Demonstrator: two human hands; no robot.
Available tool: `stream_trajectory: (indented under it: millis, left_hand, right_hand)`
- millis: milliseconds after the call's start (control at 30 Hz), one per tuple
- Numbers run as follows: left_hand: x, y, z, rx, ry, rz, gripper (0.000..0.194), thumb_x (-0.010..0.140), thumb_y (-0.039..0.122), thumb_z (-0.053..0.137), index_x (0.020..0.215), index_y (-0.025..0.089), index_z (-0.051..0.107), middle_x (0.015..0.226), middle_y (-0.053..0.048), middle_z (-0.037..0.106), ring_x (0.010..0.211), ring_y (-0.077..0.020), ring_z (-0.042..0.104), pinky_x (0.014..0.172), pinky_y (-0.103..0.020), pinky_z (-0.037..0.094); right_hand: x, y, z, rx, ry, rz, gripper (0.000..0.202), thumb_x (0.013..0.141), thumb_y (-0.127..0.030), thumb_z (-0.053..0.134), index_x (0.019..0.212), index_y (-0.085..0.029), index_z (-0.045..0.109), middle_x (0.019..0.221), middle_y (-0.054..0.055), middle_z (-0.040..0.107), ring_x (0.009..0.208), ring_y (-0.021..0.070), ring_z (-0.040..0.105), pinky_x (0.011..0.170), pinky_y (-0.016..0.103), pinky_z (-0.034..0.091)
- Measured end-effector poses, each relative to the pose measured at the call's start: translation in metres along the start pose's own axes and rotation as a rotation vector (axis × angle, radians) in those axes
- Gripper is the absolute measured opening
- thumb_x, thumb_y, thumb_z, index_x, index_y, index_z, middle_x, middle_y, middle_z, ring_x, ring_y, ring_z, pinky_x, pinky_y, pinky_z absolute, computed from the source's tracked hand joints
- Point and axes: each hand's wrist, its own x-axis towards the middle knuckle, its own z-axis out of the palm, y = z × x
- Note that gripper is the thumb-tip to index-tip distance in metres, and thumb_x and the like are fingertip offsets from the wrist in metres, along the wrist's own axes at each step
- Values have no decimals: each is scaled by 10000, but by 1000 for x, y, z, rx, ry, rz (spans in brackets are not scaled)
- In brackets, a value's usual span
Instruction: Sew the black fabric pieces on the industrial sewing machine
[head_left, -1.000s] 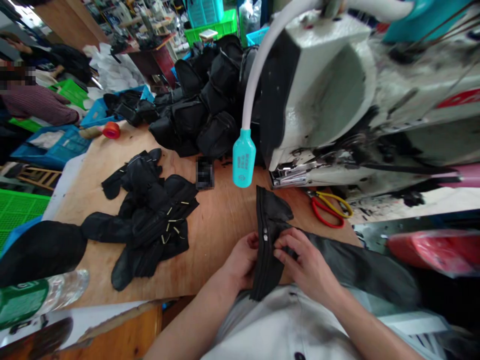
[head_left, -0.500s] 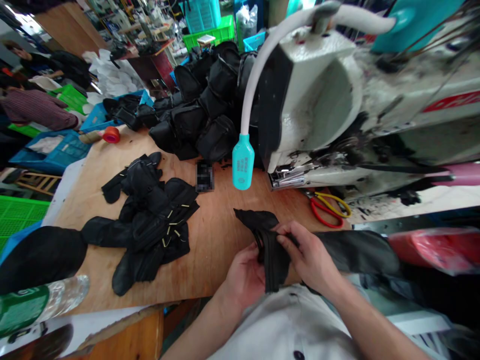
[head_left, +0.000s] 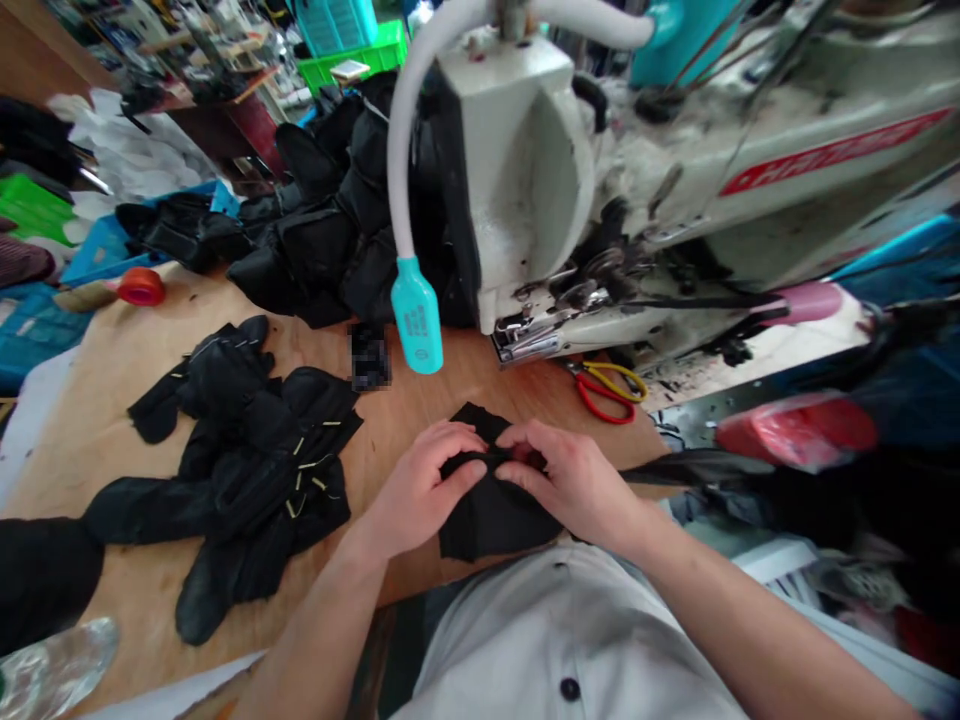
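Two hands [head_left: 424, 490], one bottle [head_left: 64, 662]

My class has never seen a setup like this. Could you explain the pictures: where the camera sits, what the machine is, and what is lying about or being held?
There is no robot here. One camera on a person's head looks forward and down, so the bare hands are the wearer's own. The left hand and right hand pinch a black fabric piece between thumbs and fingers. The large pale machine appears to be a sewing machine. On the wooden table, scissors with red and yellow handles lie beside it. Left of the hands are loose black pieces and a clear bottle.
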Motion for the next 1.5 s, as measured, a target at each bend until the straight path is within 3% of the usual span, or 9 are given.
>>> stream_trajectory:
  millis: [67,200,367,533,767,867,1033,1300,1500]
  left_hand:
    - [8,-1,-5,26,-1,0,177,914,358,628,964,235,745,1072,-77,721,1106,-260,623,1031,-392,441]
    - [17,3,-12,79,-32,-16,214,916,394,611,959,222,731,1037,-64,720,1013,-245,645,936,-341,464]
    - [27,8,-17,81,-94,-60,237,928,418,594,959,214,709,969,-34,719,944,-219,652,863,-293,465]
    - [35,8,-21,78,-111,-57,246,931,419,590,965,202,701,963,-31,716,938,-213,648,857,-280,460]
    - [44,17,-22,132,-156,-24,237,944,403,566,949,196,680,948,-33,701,926,-206,640,846,-286,459]
    - [51,20,-22,169,-208,2,208,953,372,550,954,197,664,980,-35,693,972,-205,635,886,-304,456]
    - [68,23,-27,221,-254,20,196,939,358,559,950,196,670,956,-22,698,933,-187,636,850,-302,462]
    - [112,6,-37,169,-165,43,245,860,386,631,972,183,713,947,-44,725,905,-211,656,837,-337,491]
    - [139,-16,-30,82,79,72,367,767,353,723,1064,153,647,1037,-79,733,1016,-255,664,943,-400,512]
  right_hand:
    - [-3,5,-12,3,-49,1,177,932,-293,662,1087,-208,659,902,29,716,813,170,672,725,273,489]
    - [-7,11,-26,76,-74,14,129,947,-308,632,946,-198,698,885,28,707,805,156,652,726,261,466]
    - [-2,12,-26,291,-92,147,207,896,-372,673,835,-175,655,706,-23,606,622,106,517,569,223,375]
    - [3,17,-22,514,-126,230,272,859,-423,696,829,-164,617,671,-43,542,594,94,465,536,215,349]
    - [13,9,-24,235,-31,93,239,871,-396,720,960,-177,681,748,-18,610,653,116,527,589,231,366]
    - [19,3,-21,115,35,-4,150,916,-323,679,909,-174,697,794,6,638,714,129,561,648,248,374]
    - [27,9,-11,237,108,43,187,923,-261,639,764,-166,663,704,-11,598,677,118,540,629,245,362]
    - [57,34,-3,562,196,212,295,845,-431,671,740,-157,638,645,-21,539,587,107,441,529,231,331]
    - [78,40,0,654,315,273,322,804,-474,694,742,-161,643,679,-11,552,618,115,444,562,239,359]
